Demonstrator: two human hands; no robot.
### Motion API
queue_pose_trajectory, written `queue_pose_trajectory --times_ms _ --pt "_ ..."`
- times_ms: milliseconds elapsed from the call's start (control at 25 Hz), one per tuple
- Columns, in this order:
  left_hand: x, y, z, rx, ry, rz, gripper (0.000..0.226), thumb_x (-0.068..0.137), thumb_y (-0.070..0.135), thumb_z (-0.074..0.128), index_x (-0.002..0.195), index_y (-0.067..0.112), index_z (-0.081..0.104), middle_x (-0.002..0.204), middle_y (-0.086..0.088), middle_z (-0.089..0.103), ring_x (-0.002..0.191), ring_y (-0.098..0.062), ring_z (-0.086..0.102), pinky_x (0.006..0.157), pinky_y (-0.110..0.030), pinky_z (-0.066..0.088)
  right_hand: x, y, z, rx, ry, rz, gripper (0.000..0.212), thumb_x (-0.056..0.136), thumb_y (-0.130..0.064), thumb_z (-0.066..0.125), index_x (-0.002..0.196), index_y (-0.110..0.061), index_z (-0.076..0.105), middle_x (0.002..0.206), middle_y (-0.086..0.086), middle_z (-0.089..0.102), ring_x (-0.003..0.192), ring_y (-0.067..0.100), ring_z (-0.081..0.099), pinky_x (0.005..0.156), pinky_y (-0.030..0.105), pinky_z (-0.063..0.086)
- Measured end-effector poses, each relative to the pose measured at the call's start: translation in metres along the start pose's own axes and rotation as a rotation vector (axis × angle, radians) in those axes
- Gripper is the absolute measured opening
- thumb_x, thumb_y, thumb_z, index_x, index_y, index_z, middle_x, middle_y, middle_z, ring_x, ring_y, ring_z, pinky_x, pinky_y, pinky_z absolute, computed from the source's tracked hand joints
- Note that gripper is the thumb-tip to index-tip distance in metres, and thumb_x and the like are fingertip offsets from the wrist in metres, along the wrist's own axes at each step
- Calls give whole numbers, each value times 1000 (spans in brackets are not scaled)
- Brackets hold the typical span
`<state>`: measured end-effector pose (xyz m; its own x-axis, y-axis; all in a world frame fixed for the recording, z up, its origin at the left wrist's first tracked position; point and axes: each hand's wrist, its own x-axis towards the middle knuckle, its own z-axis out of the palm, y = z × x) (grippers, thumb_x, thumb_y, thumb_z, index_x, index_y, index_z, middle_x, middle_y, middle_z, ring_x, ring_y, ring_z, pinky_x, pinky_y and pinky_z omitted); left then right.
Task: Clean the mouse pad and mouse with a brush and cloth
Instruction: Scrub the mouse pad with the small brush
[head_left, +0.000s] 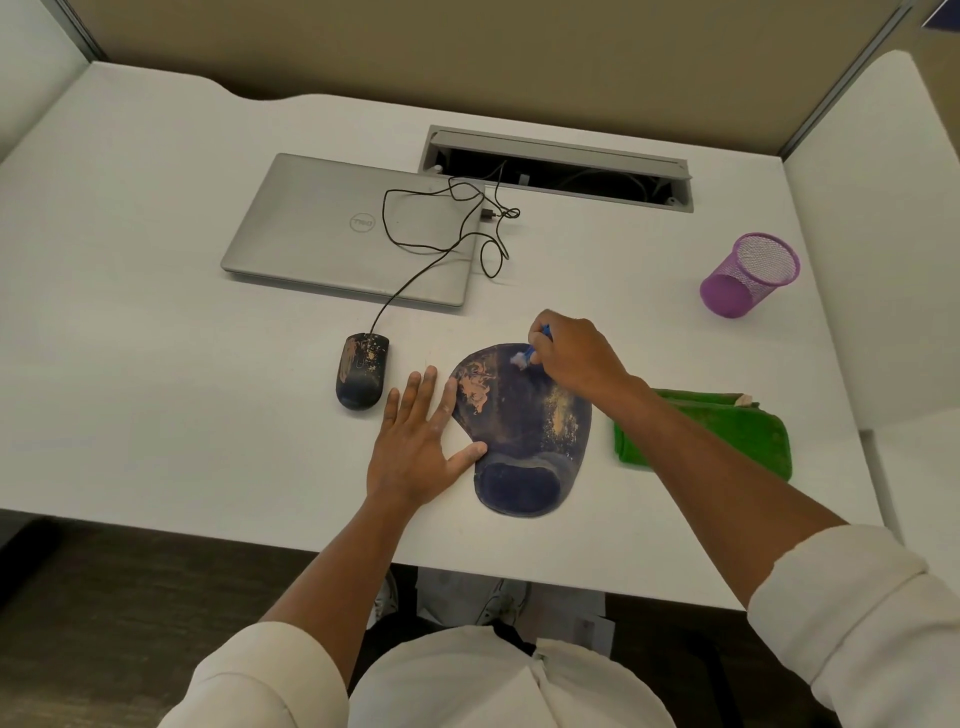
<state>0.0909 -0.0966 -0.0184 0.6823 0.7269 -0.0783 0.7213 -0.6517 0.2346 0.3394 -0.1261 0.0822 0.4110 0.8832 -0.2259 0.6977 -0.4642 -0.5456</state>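
Right hand (576, 353) clamped on brush (525, 357), scrubbing pad (524, 431); left hand (421, 447) spread flat, steadying it.
Brushing step; residue, mouse (362, 378), cloth (727, 431) judged outstanding.

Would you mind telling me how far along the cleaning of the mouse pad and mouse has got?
Nothing looks finished. The right hand holds the brush at the far edge of the mouse pad, which the left hand steadies; the pad is smeared with dirt. The mouse is dirty, and the green cloth lies unused.
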Motion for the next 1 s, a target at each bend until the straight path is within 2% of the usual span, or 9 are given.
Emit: queue_pose_trajectory --times_ms 160,360,520,680,880,1000 --pt "0 0 1 -5 7 -1 99 87 87 14 164 26 3 171 -3 -12 157 -22 -15 128 -48 1 -6 9 1 -152 -93 40 23 94 -19 43 90 -11 64 83 7 70 79 28 67 70 41 54" --pt "0 0 1 3 12 2 99 88 87 15 164 26 3 171 -3 -11 157 -23 -14 128 -48 1 -5 17 -11 -62 55 77 21 98 -22 43 94 -16 63 86 4 68 78 23 63 70 39 53" --pt "0 1 0 -7 15 -3 99 87 88 14 164 26 4 171 -3 -10 157 -22 -13 128 -48 0 -10 29 -11 -141 -41 89 24 95 -19 44 92 -14 67 90 7 69 81 24 63 74 39 53" --pt "0 1 -1 -16 11 -1 100 86 88 13 164 26 4 171 -3 -10 157 -22 -13 128 -49 1 -10 35 -24 -11 108 110 21 97 -22 42 92 -18 62 87 2 70 78 21 64 71 39 52" --pt "1 -1 3 -24 22 -5 101 86 90 10 164 27 1 171 -3 -11 157 -22 -15 128 -47 -3 -26 32 -9 -137 66 212 22 96 -21 39 92 -15 60 86 3 68 77 21 63 67 34 52" --pt "1 -1 3 -39 27 7 100 87 89 13 164 26 3 172 -3 -10 157 -23 -14 128 -46 -3 -26 25 -9 -96 172 253 21 97 -20 38 93 -13 58 86 4 65 76 22 62 66 36 53"
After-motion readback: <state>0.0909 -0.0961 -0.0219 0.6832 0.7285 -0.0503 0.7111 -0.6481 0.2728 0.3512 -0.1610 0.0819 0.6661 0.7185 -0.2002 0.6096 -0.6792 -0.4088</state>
